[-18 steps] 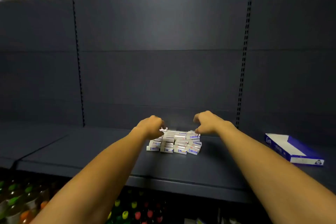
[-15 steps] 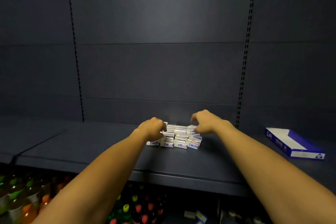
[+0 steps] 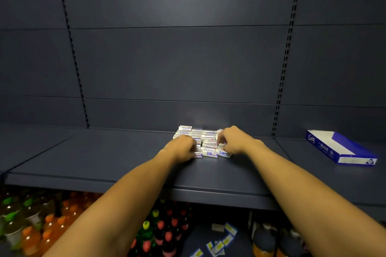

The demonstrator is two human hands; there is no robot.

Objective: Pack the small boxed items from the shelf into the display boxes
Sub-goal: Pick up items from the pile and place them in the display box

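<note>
A: Looking at a retail shop, grocery or convenience aisle.
B: Going by what?
A: Showing gondola shelving in dark grey metal, slotted uprights running up the back panel for adjustable shelf brackets.
B: Stocking anything?
A: Sitting on the tier below: rows of drink bottles with coloured caps, orange ones at left. Lying on the shelf: a pile of small boxed items, identical retail packaging, plus a blue-and-white display box at right.
B: Agreeing: store aisle.
</note>
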